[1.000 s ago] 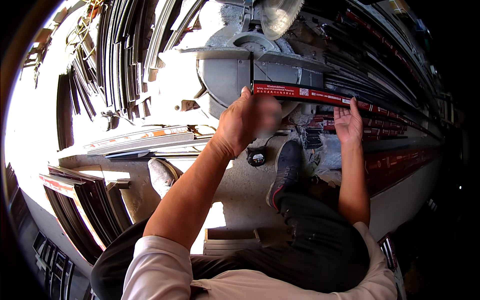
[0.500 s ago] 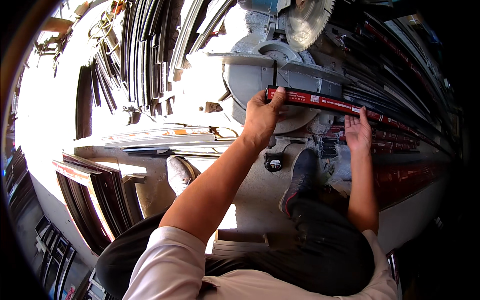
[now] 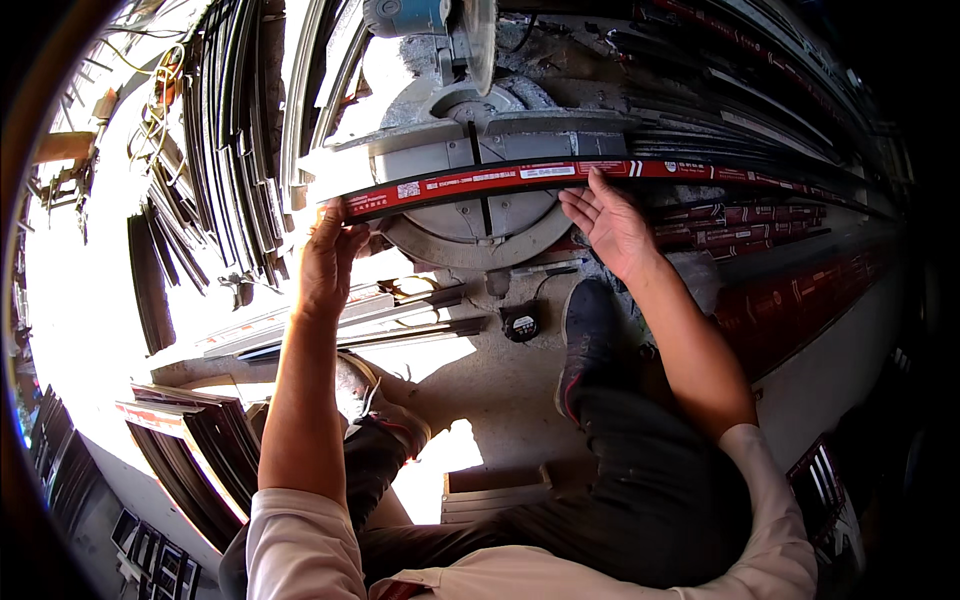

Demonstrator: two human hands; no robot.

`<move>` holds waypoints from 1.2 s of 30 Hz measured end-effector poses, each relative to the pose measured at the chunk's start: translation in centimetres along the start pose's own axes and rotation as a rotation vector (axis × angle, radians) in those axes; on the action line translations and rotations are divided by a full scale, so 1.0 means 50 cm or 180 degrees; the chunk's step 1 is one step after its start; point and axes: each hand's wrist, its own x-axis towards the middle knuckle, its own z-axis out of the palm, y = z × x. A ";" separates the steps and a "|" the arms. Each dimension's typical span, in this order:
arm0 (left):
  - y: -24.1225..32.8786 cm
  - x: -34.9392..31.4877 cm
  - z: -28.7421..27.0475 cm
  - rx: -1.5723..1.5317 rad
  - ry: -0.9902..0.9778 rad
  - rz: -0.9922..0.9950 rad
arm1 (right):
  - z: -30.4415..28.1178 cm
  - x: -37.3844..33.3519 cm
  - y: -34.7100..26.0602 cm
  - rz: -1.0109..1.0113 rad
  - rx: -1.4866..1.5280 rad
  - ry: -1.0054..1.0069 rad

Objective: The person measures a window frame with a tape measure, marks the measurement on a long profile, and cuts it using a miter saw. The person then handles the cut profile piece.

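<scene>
A long dark metal profile [image 3: 500,181] with a red printed film strip lies crosswise in front of the saw fence. My left hand [image 3: 327,262] pinches its left end between thumb and fingers. Farther along, my right hand [image 3: 618,228] has its thumb over the profile and its palm turned up, fingers loosely bent just below the edge. Beneath and behind the profile is a mitre saw's grey round table [image 3: 440,222] with a dark slot. The raised saw blade [image 3: 481,45] hangs beyond it. Out to the right, the profile's far end fades into shadow.
A black tape measure [image 3: 520,323] lies on the floor between my shoes. Dark profiles [image 3: 235,130] are stacked at the far left, and red-filmed ones [image 3: 750,225] at the right. Bundled short profiles [image 3: 190,450] stand at the near left. Loose strips [image 3: 400,318] lie near my left shoe.
The profile has moved left across the saw table, its left end now beyond the table's left side. Both hands have moved left with it. The view has shifted too.
</scene>
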 end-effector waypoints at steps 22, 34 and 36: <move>0.179 0.075 -0.471 0.0102 -0.0145 0.0118 | -0.092 -0.140 0.182 -0.0594 -0.4191 -0.0759; 0.187 0.083 -0.543 -0.0089 0.0201 -0.0189 | -0.081 -0.159 0.236 -0.1122 -0.5599 -0.1985; 0.180 0.091 -0.536 -0.0020 0.0174 -0.0195 | -0.079 -0.158 0.238 -0.1048 -0.5691 -0.2171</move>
